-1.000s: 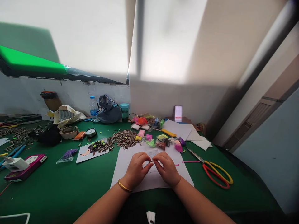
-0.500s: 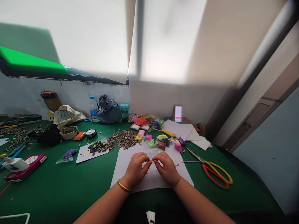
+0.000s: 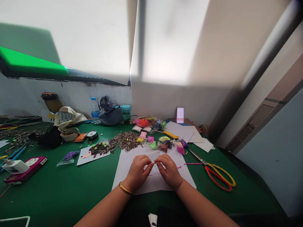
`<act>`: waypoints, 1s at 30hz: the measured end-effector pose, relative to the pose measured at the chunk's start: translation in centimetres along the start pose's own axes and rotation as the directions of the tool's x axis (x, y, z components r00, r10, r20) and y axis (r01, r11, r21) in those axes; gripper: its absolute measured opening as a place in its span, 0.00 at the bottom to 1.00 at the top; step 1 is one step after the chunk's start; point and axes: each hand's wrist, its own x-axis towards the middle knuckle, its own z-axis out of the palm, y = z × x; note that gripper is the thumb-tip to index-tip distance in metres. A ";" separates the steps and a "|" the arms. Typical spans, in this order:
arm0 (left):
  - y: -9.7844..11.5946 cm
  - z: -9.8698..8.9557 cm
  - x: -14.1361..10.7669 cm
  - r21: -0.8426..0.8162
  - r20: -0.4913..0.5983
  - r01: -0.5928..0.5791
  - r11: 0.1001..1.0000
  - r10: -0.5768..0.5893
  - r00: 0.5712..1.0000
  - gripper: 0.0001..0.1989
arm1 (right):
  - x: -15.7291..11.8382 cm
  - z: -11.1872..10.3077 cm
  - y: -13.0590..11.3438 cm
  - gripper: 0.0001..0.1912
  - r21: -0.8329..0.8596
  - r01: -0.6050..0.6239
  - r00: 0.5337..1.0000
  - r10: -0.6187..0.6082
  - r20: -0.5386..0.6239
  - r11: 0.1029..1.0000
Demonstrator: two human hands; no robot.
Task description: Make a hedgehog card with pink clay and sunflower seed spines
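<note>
Over a stack of white paper (image 3: 123, 176), my left hand (image 3: 139, 170) and my right hand (image 3: 169, 170) meet at the fingertips, thumbs and forefingers pinched. A tiny dark bit seems to sit between them, too small to name. Beneath the hands lies a small sheet with a line drawing (image 3: 153, 156), partly hidden by my fingers. Beyond them are little bags of coloured clay (image 3: 163, 147) and a heap of striped sunflower seeds (image 3: 129, 141). To the left rests a hedgehog picture card (image 3: 82, 160) covered with seeds and green dots.
Large scissors (image 3: 219, 176) with red and yellow handles lie right of the paper, near a pink strip (image 3: 193, 163). A yellow cutter (image 3: 170, 135) is behind the clay. On the left are a purple clay bag (image 3: 68, 156), a magenta power strip (image 3: 28, 171) and a round dial (image 3: 92, 134).
Both hands stay in the same place over the paper. Only the fingertips shift slightly around the tiny bit.
</note>
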 end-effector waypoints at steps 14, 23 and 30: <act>0.0 0.1 -0.2 -0.005 -0.001 -0.005 1.000 0.005 1.000 0.07 | 0.2 -0.1 0.1 0.05 0.088 -0.050 0.998 0.053 -0.034 0.995; -0.6 -0.7 -1.3 0.146 -0.007 0.043 0.988 -0.043 0.999 0.05 | 0.2 0.1 0.8 0.05 0.076 -0.100 0.993 0.104 -0.052 0.992; -0.1 -1.5 -3.5 0.304 0.173 0.006 0.953 -0.062 0.983 0.05 | 0.1 0.4 1.2 0.07 0.002 -0.066 0.997 0.066 0.050 0.998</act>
